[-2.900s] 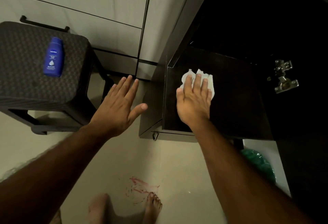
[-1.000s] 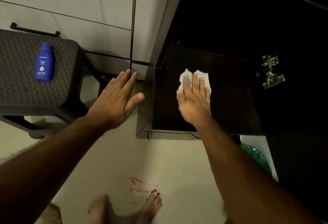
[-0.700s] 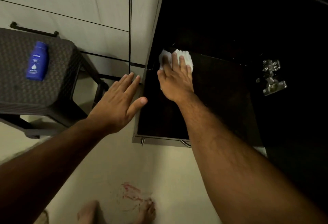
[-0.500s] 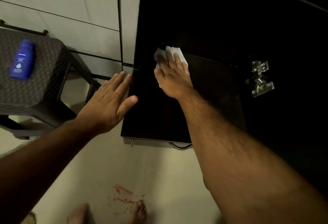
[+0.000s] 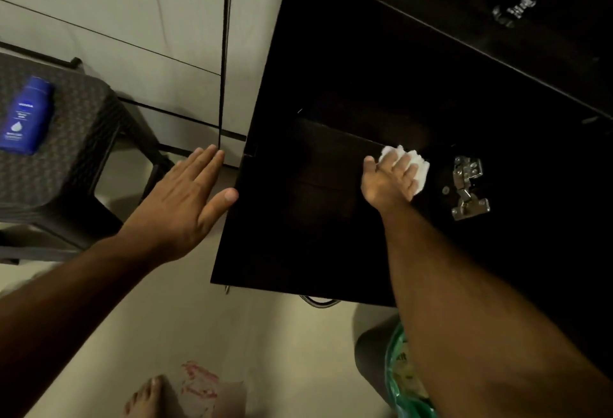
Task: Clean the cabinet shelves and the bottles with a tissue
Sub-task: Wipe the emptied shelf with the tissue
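Head view, looking down into a dark cabinet (image 5: 381, 63) whose inside takes up the right and far part of the scene. On its lower shelf (image 5: 305, 218), the right hand (image 5: 389, 182) lies palm down at the far right corner, fingers stretched out over a crumpled white tissue (image 5: 418, 165). The grip here is loose and flat: the fingers press the tissue against the shelf instead of curling round it, and the tissue pokes out past the fingertips on the far and right sides. Just right of the tissue, a metal hinge (image 5: 467, 185) is fixed to the dark cabinet side. Apart from the hand and tissue, what the shelf holds cannot be made out, since the inside is too dark to read.

The left hand (image 5: 185, 205) hovers flat and open, fingers together and thumb spread, in front of the cabinet's left edge. Its thumb tip is just beside the left wall of the cabinet; whether it touches cannot be told. It holds nothing.

Far left, a dark woven-pattern stool (image 5: 76, 152) carries a blue bottle (image 5: 28, 116) lying on its back with the label up, well apart from both hands. Behind the stool are pale drawer fronts (image 5: 132, 19).

On the pale floor (image 5: 258, 334) near the bottom edge is a bare foot (image 5: 146, 397) next to a reddish mark (image 5: 199, 381). At near right, partly hidden by the right forearm, is a green bag (image 5: 403, 381); its contents are unclear.
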Action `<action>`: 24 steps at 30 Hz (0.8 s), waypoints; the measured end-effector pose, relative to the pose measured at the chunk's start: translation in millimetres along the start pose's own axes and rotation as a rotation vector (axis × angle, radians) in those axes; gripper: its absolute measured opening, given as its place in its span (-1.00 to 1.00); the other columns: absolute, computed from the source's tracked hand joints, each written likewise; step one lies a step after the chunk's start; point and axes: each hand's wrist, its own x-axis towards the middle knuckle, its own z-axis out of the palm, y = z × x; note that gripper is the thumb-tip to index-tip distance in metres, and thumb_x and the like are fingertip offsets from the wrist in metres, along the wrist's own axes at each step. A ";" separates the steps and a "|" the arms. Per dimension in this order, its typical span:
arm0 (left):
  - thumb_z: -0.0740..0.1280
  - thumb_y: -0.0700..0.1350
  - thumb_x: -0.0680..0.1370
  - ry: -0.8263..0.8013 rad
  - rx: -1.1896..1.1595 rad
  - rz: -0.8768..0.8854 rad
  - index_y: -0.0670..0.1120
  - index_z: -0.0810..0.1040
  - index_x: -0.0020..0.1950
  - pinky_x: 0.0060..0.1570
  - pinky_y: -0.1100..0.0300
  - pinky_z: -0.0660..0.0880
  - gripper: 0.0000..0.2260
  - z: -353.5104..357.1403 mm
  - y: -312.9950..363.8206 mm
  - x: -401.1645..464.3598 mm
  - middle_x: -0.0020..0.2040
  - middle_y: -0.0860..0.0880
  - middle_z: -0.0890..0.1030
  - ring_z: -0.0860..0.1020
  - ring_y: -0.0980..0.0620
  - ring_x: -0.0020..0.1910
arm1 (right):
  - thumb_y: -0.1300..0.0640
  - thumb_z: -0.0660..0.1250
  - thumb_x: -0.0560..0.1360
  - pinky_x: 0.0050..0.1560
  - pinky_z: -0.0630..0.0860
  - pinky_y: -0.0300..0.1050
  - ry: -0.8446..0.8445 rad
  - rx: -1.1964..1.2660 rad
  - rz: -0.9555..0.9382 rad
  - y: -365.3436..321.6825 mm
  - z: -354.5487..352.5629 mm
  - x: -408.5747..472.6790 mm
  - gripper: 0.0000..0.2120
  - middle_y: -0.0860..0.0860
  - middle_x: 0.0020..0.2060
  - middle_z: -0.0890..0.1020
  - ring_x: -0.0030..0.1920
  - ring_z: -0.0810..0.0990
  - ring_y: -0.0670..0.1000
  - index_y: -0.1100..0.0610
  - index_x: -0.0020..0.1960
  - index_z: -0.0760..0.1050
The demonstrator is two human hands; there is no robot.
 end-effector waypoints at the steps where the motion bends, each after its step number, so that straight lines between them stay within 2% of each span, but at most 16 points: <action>1: -0.25 0.42 0.50 -0.003 0.000 0.002 -0.04 -0.06 0.57 0.47 0.20 -0.15 -0.22 -0.2 -3.1 2.6 0.57 0.01 -0.05 -0.11 0.13 0.54 | -0.15 -0.08 0.65 0.51 -0.19 0.16 0.003 0.006 0.004 -13.7 2.8 -3.4 -0.38 0.16 0.57 -0.15 0.56 -0.21 0.18 0.12 0.59 -0.12; 4: -0.25 0.42 0.50 -0.002 -0.007 0.007 -0.07 -0.01 0.58 0.47 0.18 -0.13 -0.19 -2.9 -9.3 5.6 0.58 -0.03 0.01 -0.09 0.13 0.53 | -0.14 -0.08 0.65 0.52 -0.20 0.15 0.033 0.023 -0.055 -50.0 10.5 -19.9 -0.38 0.20 0.57 -0.13 0.56 -0.21 0.19 0.15 0.59 -0.11; 7: -0.26 0.44 0.49 0.005 -0.024 0.003 -0.08 0.01 0.58 0.48 0.17 -0.11 -0.17 -2.2 -13.3 8.5 0.58 -0.03 0.03 -0.07 0.12 0.54 | -0.17 -0.10 0.64 0.52 -0.22 0.16 0.014 0.052 -0.133 -79.5 16.5 -36.2 -0.38 0.20 0.57 -0.14 0.56 -0.21 0.19 0.10 0.60 -0.09; 11: -0.27 0.46 0.48 -0.016 -0.082 0.009 -0.04 -0.01 0.57 0.48 0.15 -0.11 -0.18 8.6 -7.9 13.6 0.58 -0.03 0.03 -0.08 0.14 0.53 | -0.15 -0.09 0.64 0.51 -0.26 0.11 -0.061 0.083 -0.484 -103.9 23.5 -57.1 -0.47 0.06 0.59 -0.11 0.56 -0.24 0.10 -0.07 0.58 0.02; 14: -0.27 0.46 0.48 -0.012 -0.115 0.017 -0.02 -0.04 0.56 0.49 0.12 -0.09 -0.20 15.7 3.7 13.6 0.57 -0.01 0.02 -0.08 0.13 0.54 | -0.11 -0.11 0.66 0.50 -0.33 0.03 -0.141 0.088 -0.677 -91.2 18.2 -49.5 -0.53 -0.05 0.59 -0.08 0.55 -0.28 -0.04 -0.09 0.55 0.16; 17: -0.26 0.45 0.49 0.014 -0.109 0.031 -0.02 -0.02 0.56 0.49 0.13 -0.09 -0.21 15.9 7.5 12.6 0.57 -0.01 0.03 -0.07 0.12 0.54 | -0.11 -0.10 0.67 0.53 -0.28 -0.02 -0.140 0.081 -0.703 -60.1 10.6 -30.8 -0.54 -0.10 0.58 -0.10 0.55 -0.25 -0.11 -0.11 0.56 0.09; 20: -0.28 0.46 0.47 0.024 -0.109 -0.020 -0.04 -0.02 0.57 0.48 0.13 -0.09 -0.17 15.8 7.4 9.3 0.56 0.01 0.01 -0.08 0.13 0.53 | -0.11 -0.14 0.67 0.51 -0.29 -0.04 -0.104 0.039 -0.614 -24.4 3.6 -18.9 -0.52 -0.16 0.57 -0.17 0.54 -0.28 -0.13 -0.13 0.58 -0.05; 24: -0.29 0.47 0.45 0.016 -0.090 -0.062 -0.04 -0.03 0.58 0.48 0.15 -0.10 -0.15 20.5 14.1 3.6 0.58 0.00 0.01 -0.10 0.16 0.53 | -0.15 -0.17 0.65 0.53 -0.23 -0.02 -0.024 -0.025 -0.501 24.8 -3.5 -2.9 -0.50 -0.08 0.58 -0.15 0.56 -0.23 -0.07 -0.12 0.58 -0.06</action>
